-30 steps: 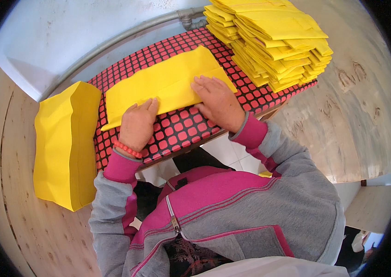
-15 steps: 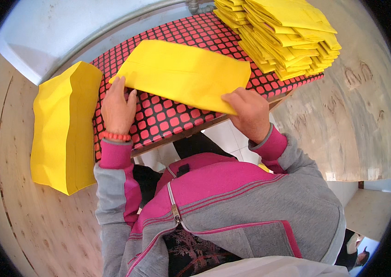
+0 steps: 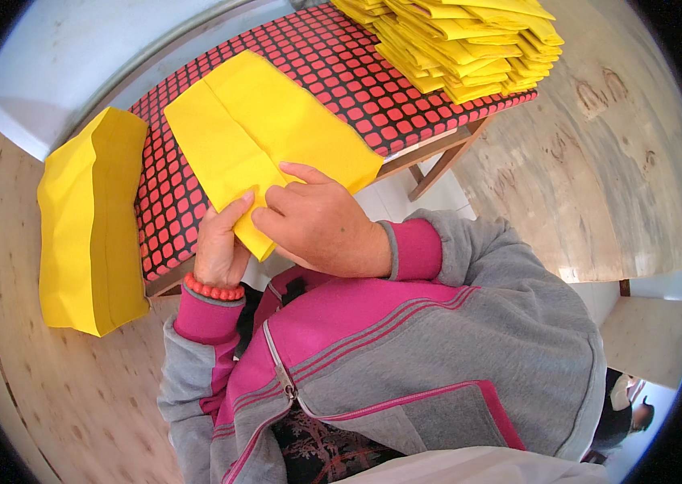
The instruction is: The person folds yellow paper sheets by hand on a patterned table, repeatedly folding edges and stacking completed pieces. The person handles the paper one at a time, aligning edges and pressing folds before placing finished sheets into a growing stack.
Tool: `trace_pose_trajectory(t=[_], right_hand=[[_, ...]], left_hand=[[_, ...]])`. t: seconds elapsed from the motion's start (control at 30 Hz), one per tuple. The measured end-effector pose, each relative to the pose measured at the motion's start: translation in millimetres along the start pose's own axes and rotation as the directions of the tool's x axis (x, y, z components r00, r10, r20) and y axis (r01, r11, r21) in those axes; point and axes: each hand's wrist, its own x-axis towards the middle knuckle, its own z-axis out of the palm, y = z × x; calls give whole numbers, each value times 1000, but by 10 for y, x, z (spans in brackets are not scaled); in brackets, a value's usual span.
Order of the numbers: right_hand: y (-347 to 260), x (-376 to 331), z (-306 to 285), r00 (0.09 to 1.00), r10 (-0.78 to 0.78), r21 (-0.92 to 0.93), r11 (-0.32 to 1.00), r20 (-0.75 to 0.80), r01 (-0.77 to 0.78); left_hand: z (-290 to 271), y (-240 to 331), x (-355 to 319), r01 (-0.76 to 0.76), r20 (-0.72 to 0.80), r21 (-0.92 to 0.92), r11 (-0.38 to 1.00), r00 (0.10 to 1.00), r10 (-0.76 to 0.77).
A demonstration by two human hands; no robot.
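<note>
Folded Yellow Piece point(image 3: 276, 121) Positioned at Worktop point(image 3: 301, 32) Edge

Head view: The folded yellow piece extends over the patterned red-and-black worktop; its near end projects past the front edge. Left hand point(image 3: 223, 240): thumb on top of the near end, fingers hidden beneath, pinching the material. Right hand point(image 3: 321, 222): fingers bent, in contact with the upper face beside the left thumb; whether they grip cannot be determined. A red bead bracelet point(image 3: 214, 289) encircles the left wrist. A yellow stack point(image 3: 470, 48) occupies the worktop's far right. A creased yellow piece point(image 3: 75, 226) sits beside the worktop's left end.
</note>
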Motion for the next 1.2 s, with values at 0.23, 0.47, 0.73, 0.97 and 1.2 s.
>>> trace_pose_trajectory(t=[0.23,0.47,0.73,0.97,1.2], right_hand=[[758,-19,-603,996,55,-61,996,-69,-59],[1080,-349,-590,979,201,-243,952,42,-185],[1131,-151,-239,966,-213,-56,973,147,223],[1007,-193,-29,982,-174,72,983,73,169],[1168,-130,-81,984,-167,17,986,60,166]], left_hand=[[-362,115,-168,36,32,17,999,999,-37],[-473,358,-312,107,157,48,993,981,-113],[-618,667,137,175,292,246,953,924,-246],[-796,844,409,185,357,191,964,902,-244],[-874,1008,713,233,298,448,863,872,-390]])
